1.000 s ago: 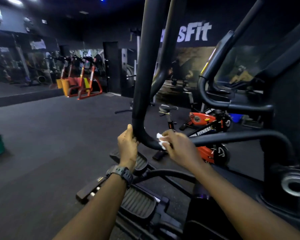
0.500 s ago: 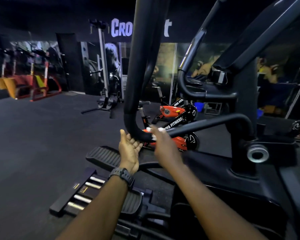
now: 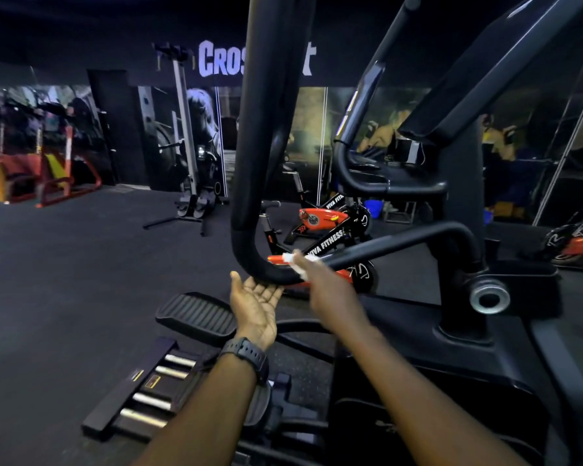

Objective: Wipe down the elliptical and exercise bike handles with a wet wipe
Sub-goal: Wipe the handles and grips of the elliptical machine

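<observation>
So I'm mid-wipe on the elliptical handle (image 3: 266, 156), down at the bottom bend. My right hand (image 3: 330, 290) has the wet wipe (image 3: 298, 264) pinched against the bar just past the curve, though it's blurry so the exact finger hold is hard to read. My left hand (image 3: 256, 301) is flat open, palm up, fingertips under the bend. Next I'd guess: run the wipe along the lower bar, then hit the red exercise bike (image 3: 320, 220) behind it.

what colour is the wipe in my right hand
White; the wet wipe shows in the head view against the black handle.
</observation>
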The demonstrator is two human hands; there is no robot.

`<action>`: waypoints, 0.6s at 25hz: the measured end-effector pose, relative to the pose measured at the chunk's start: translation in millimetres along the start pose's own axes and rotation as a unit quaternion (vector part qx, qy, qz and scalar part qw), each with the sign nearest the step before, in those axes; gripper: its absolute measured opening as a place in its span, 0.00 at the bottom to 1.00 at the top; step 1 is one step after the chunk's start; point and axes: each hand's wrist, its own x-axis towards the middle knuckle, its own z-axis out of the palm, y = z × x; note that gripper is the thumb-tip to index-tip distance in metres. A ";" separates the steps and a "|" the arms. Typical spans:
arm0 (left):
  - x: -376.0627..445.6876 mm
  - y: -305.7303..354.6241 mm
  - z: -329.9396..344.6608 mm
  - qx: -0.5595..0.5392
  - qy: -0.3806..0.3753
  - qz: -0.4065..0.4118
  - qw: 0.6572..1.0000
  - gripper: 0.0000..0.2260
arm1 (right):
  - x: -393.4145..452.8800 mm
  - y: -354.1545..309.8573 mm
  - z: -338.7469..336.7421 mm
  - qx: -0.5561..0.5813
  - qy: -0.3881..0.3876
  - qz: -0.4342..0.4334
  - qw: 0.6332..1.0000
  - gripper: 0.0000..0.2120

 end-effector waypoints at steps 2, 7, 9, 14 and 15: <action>1.6 4.7 -1.6 -0.002 -0.007 -0.005 1.000 0.25 | 9.5 17.7 -14.1 0.001 0.054 0.095 0.994 0.35; 2.3 -2.9 -1.3 -0.053 -0.008 -0.038 0.998 0.24 | -11.6 -23.3 2.3 -0.023 -0.019 -0.031 0.999 0.35; 2.7 -4.0 -0.7 -0.060 -0.018 -0.053 0.997 0.25 | 2.0 16.9 -18.7 0.001 0.043 0.066 0.997 0.37; 4.1 -16.2 6.9 -0.046 -0.029 -0.060 0.997 0.19 | -9.7 -18.2 2.8 -0.010 -0.037 -0.030 0.999 0.26; 4.7 -15.8 6.1 -0.038 -0.032 -0.061 0.997 0.19 | -6.4 -9.0 -1.8 -0.008 -0.030 -0.060 0.998 0.31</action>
